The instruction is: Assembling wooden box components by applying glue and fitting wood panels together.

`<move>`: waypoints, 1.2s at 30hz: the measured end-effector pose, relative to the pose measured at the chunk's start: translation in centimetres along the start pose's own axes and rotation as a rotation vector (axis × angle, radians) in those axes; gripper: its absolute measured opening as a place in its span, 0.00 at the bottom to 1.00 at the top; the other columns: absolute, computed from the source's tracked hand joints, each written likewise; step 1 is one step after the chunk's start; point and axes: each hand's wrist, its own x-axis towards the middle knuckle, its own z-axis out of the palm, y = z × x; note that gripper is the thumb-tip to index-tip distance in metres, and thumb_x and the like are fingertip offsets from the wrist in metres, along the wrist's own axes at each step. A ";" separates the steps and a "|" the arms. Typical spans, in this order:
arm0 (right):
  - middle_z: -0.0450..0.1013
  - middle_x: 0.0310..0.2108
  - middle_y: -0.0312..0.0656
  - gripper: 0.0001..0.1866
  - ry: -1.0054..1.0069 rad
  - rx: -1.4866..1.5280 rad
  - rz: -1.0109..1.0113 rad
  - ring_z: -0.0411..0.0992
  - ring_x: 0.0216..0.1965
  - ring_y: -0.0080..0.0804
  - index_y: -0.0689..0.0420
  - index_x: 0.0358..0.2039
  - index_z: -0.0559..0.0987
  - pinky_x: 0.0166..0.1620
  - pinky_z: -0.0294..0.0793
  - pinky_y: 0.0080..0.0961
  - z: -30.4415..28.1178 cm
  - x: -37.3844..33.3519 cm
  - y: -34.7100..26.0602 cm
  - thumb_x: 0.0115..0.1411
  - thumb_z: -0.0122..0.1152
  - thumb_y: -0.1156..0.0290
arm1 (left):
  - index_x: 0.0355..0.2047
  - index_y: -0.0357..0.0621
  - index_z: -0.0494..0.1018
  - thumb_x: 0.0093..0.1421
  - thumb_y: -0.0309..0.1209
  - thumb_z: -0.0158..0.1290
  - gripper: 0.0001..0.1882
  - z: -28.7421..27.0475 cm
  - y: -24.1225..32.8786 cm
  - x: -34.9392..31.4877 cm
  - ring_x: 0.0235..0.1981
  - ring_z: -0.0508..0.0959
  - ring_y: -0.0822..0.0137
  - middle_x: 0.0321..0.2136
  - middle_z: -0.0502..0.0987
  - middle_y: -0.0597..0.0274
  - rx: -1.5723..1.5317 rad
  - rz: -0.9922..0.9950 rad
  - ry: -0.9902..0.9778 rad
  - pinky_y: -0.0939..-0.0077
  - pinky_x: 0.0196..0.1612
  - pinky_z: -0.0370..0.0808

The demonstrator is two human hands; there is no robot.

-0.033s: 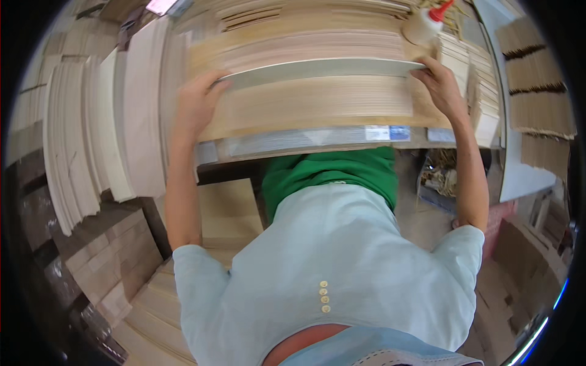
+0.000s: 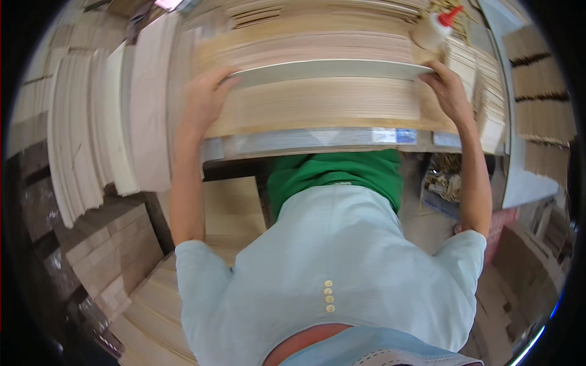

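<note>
A long, thin, pale grey-white strip (image 2: 332,69) spans the bench from side to side, raised on edge in front of me. My left hand (image 2: 206,100) pinches its left end between thumb and fingers. At the opposite end, my right hand (image 2: 448,91) grips the strip the same way. Just on the near side of it lies a row of thin wooden strips (image 2: 326,100), packed side by side. Another row of pinkish wood strips (image 2: 329,47) lies beyond it. Whether the held strip touches either row, I cannot tell.
A white squeeze bottle (image 2: 430,33) with a red nozzle stands at the far right, beside short stacked wood pieces (image 2: 488,97). Tall stacks of boards (image 2: 76,134) line the left. Below the bench's front edge (image 2: 262,145), a bin of scraps (image 2: 444,180) sits at the right.
The whole view has shifted slightly to the right. Both hands hold the strip as before.
</note>
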 end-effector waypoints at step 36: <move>0.61 0.52 0.60 0.43 0.832 -0.606 0.425 0.64 0.50 0.52 0.67 0.58 0.61 0.53 0.66 0.41 1.7 -4.8 4.6 0.48 0.70 0.57 | 0.37 0.43 0.74 0.57 0.28 0.54 0.08 6.2 7.3 3.5 0.35 0.77 0.51 0.32 0.78 0.53 0.113 0.317 -0.049 0.61 0.34 0.73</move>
